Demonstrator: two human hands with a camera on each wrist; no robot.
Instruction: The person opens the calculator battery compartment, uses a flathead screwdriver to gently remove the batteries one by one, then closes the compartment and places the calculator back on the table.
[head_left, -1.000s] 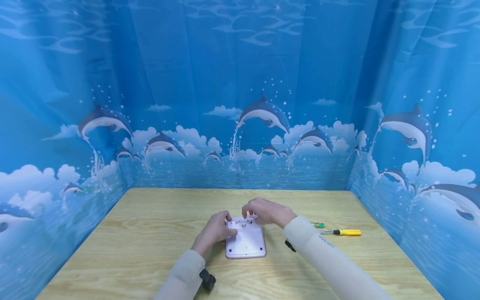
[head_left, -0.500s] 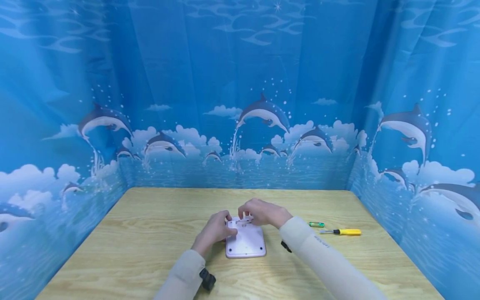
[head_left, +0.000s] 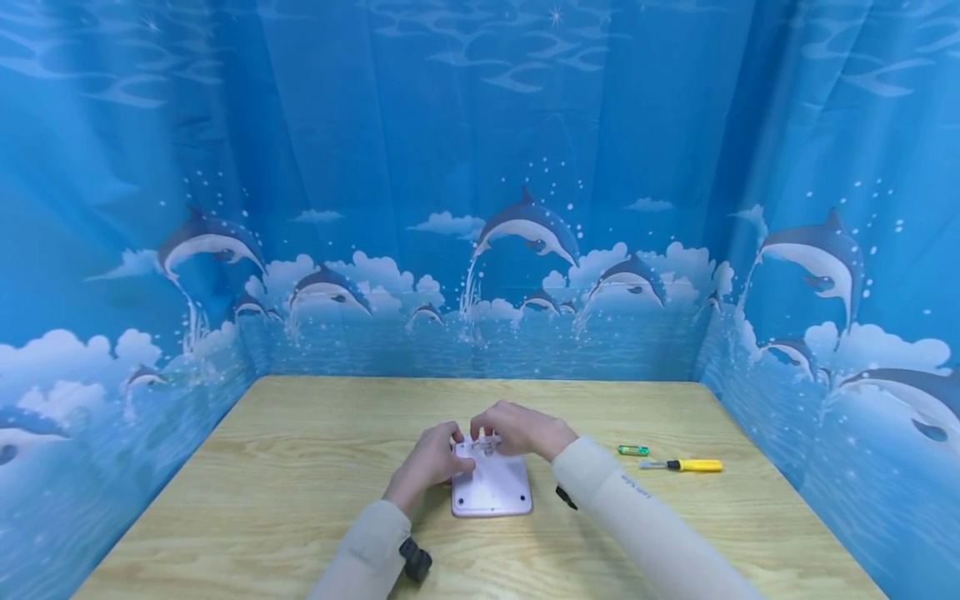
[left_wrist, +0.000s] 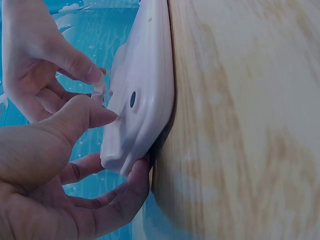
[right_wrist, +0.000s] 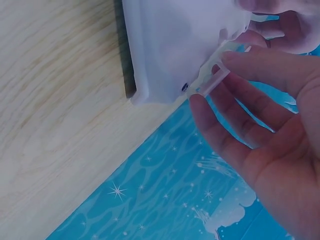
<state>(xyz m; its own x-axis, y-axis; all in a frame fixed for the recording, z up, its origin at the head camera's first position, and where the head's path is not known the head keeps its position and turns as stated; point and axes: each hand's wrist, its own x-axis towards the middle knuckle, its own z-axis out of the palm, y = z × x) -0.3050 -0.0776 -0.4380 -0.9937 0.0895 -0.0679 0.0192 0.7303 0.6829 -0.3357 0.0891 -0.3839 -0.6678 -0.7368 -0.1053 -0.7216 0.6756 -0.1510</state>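
A flat, pale pink device [head_left: 492, 487], shaped like a calculator, lies underside up on the table with dark round feet or screws at its corners. My left hand [head_left: 429, 460] grips its far left corner, thumb on the upper face and fingers along the edge, as the left wrist view shows. At the far edge my right hand [head_left: 525, 427] pinches a small translucent battery cover [right_wrist: 215, 82] between thumb and fingers. That cover stands tilted over the opening at the device's far end; whether it touches the device I cannot tell. The opening's inside is mostly hidden by fingers.
To the right on the wooden table [head_left: 315, 467] lie a green battery [head_left: 633, 450] and a screwdriver [head_left: 697, 465] with a yellow handle. Blue dolphin-print curtains [head_left: 480, 167] enclose the table's back and sides.
My right hand has shifted a little left along the device's far edge with the cover, and the green battery has come into full view. The left hand and device have stayed put.
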